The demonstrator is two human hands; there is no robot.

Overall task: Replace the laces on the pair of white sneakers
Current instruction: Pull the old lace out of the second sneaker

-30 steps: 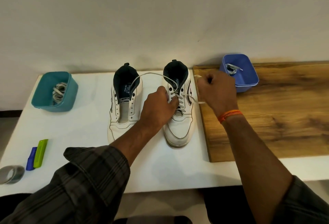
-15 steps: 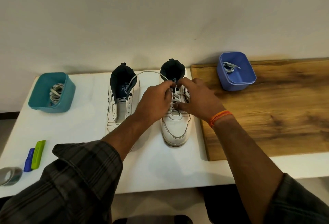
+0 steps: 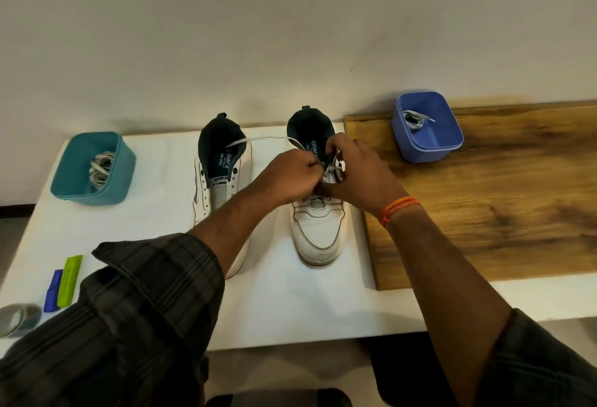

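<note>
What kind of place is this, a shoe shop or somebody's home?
Hard to say; it looks like a plain indoor work table set up for re-lacing. A white table against a bare wall holds a teal bin of laces, a wooden board, and a blue bin. No shop fittings show.

"Sparx" in pale letters on dark tongue of left white sneaker point(image 3: 223, 161), centre frame, "sparx" partly readable on dark tongue of right white sneaker point(image 3: 318, 232), smaller print below illegible

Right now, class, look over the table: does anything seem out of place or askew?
One oddity: a loose end of the lace from the right sneaker arches across onto the left sneaker, which has bare eyelets. Both hands, the left hand and the right hand, work at the right sneaker's eyelets. Nothing looks spilled or damaged.
</note>
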